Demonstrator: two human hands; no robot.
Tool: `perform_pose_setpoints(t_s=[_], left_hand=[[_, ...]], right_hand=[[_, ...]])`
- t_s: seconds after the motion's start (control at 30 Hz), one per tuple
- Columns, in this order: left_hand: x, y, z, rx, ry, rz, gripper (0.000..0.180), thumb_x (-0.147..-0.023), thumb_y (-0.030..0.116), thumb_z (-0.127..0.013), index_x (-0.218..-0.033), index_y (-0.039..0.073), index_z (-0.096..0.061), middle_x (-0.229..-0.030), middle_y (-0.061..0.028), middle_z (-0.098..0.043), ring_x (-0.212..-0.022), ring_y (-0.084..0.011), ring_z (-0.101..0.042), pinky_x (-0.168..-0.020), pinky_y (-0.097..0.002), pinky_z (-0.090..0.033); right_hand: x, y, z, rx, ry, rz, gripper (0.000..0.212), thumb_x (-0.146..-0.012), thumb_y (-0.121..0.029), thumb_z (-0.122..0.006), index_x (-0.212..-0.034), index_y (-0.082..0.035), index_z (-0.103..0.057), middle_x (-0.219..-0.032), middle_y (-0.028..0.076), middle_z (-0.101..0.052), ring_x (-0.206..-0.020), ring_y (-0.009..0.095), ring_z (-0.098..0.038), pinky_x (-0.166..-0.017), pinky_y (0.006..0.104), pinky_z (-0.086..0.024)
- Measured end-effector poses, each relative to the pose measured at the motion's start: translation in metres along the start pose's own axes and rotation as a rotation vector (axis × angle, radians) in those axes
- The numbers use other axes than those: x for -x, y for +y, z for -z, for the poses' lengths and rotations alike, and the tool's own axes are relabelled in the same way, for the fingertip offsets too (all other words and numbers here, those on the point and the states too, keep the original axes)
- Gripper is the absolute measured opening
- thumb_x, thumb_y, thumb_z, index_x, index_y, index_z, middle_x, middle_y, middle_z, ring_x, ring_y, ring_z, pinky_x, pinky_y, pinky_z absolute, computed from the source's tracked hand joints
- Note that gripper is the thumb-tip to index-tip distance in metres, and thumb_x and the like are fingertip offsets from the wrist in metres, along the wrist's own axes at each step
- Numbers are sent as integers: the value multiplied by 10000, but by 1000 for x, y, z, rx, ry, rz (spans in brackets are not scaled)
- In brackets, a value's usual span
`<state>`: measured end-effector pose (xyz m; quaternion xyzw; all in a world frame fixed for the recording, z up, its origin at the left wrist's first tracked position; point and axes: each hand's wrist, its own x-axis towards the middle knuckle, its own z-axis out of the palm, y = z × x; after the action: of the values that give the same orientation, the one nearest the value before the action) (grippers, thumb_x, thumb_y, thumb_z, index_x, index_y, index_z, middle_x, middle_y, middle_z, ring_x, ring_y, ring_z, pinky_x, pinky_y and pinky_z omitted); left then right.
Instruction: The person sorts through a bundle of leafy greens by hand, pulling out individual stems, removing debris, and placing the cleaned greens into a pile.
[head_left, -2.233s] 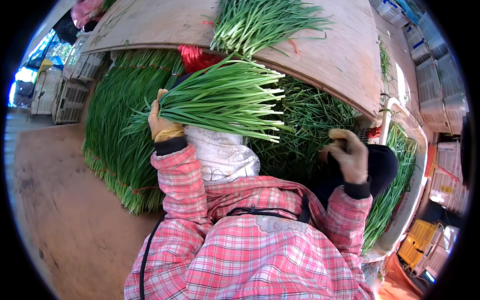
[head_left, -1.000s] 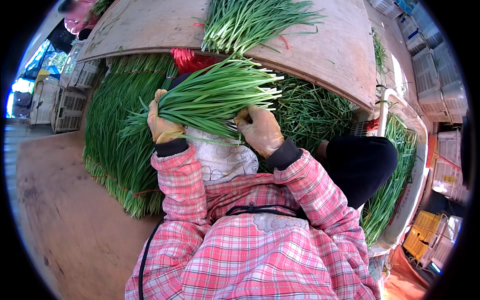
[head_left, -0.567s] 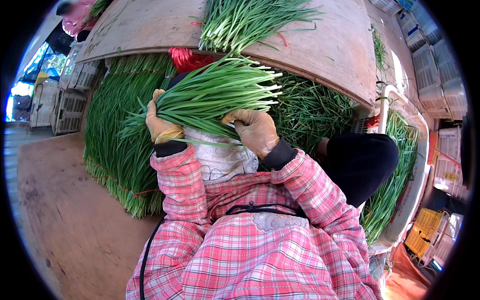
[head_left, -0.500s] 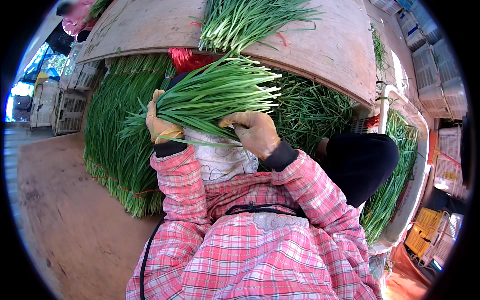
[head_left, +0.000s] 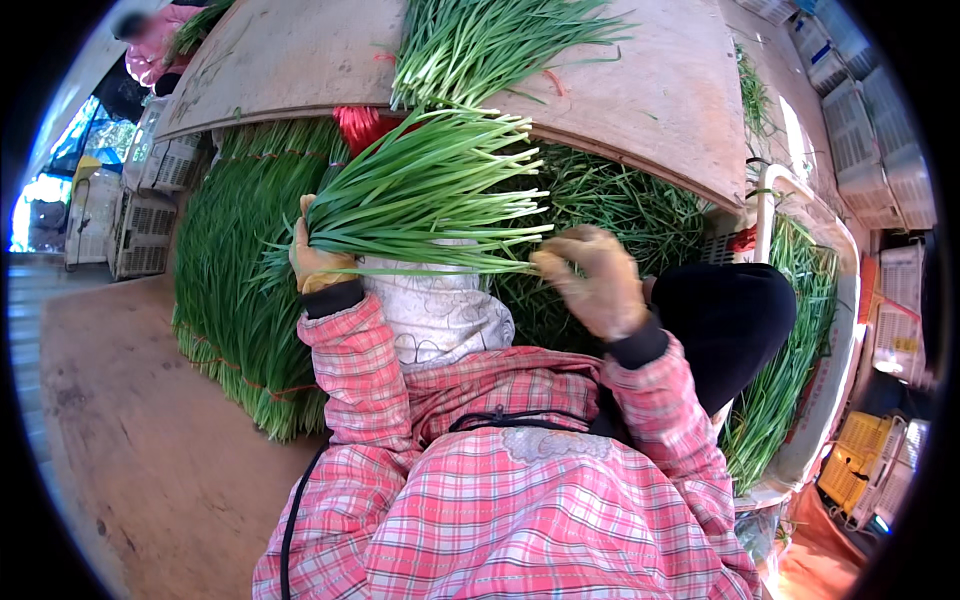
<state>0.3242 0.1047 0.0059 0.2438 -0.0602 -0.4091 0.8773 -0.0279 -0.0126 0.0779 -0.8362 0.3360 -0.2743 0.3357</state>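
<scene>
My left hand [head_left: 318, 262], in a tan glove, is closed round the leafy part of a fanned bunch of green chives [head_left: 430, 190]. Their pale cut ends point right. Also gloved, my right hand [head_left: 598, 280] is slightly blurred at the lower right of the bunch, its fingertips pinched at the pale end of the lowest chive stalk. A heap of loose chives [head_left: 490, 50] lies on the wooden board ahead. Below the board, to the left, stand tied chive bundles [head_left: 250, 270] with red bands.
Loose, tangled greens [head_left: 630, 205] lie under the edge of the wooden board [head_left: 660, 90]. Red string [head_left: 360, 128] hangs at that edge. At my right stands a white crate [head_left: 850, 330] holding more chives. Stacked crates [head_left: 870, 150] line the far right; another person [head_left: 155, 45] is at the upper left.
My right hand has moved right, from the middle of the bunch to the stalk ends. My left hand keeps its hold, and the lower stalks now lie straighter.
</scene>
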Motion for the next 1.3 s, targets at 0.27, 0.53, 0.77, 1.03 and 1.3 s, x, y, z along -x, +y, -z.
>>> perform_pose_setpoints(t_s=[0.27,0.53,0.77,1.03,1.3], left_hand=[[1,-7,-8,-413,109,-161,402,-980,211,-248,-1160,-3,-538,-1108,-127,-605,-1021,-236,-579,-896,-389,-477],[15,-17,-43,-859,283,-236,399,-968,217,-266,-1137,12,-564,-1107,-131,-614,-1044,-227,-572,-915,-415,-462],[-8,-2,6,-302,158,-149,417,-979,255,-263,-1169,7,-539,-1119,-93,-607,-1043,-219,-573,-953,-395,-438],[8,-3,-21,-461,197,-162,402,-975,250,-280,-1187,5,-519,-1138,-109,-585,-1043,-224,-560,-931,-384,-453],[1,5,2,52,-18,50,414,-967,256,-268,-1178,19,-535,-1137,-114,-589,-1039,-252,-564,-910,-411,-460]], right_hand=[[9,0,-45,-377,-93,-275,190,-812,-156,-643,-806,34,-645,-715,125,-587,-628,196,-557,-613,311,-452],[28,61,-7,202,3,-384,209,-803,-251,-612,-859,-55,-659,-848,148,-625,-767,327,-616,-662,391,-480],[-17,32,-48,-906,-261,-495,340,-879,-247,-604,-973,80,-604,-878,78,-640,-775,139,-591,-715,259,-488],[-10,28,-38,-919,-277,-673,160,-848,-111,-621,-882,45,-626,-716,62,-637,-588,83,-551,-542,210,-450],[2,62,-16,370,117,-472,144,-742,-202,-625,-754,-69,-677,-685,142,-647,-641,275,-646,-585,387,-499]])
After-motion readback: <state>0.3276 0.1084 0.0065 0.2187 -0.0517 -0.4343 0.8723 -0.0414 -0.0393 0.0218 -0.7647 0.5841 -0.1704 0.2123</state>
